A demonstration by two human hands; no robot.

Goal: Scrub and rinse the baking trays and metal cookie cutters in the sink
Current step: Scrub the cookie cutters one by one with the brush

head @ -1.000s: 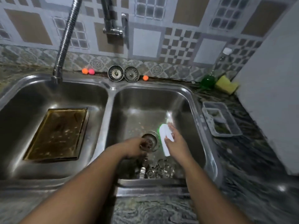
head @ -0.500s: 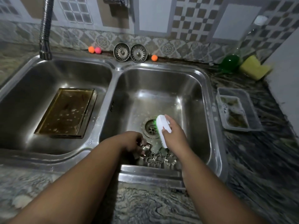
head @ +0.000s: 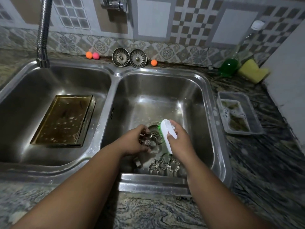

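you're standing in a home kitchen. a stainless double-bowl sink (head: 115, 74) is set into a veined stone worktop (head: 148, 212), with patterned tiles (head: 189, 22) on the wall behind. a flexible metal tap hose (head: 43, 30) hangs over the left bowl, two drain strainers (head: 120, 57) lean on the back ledge, and a yellow sponge (head: 252, 72) sits beside a bottle (head: 230, 66) of green liquid.

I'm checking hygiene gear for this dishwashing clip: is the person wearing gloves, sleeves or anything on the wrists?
No. The left hand and right hand are bare, without gloves. The left forearm and right forearm are uncovered to the picture's edge. No watch or bracelet shows on either wrist.
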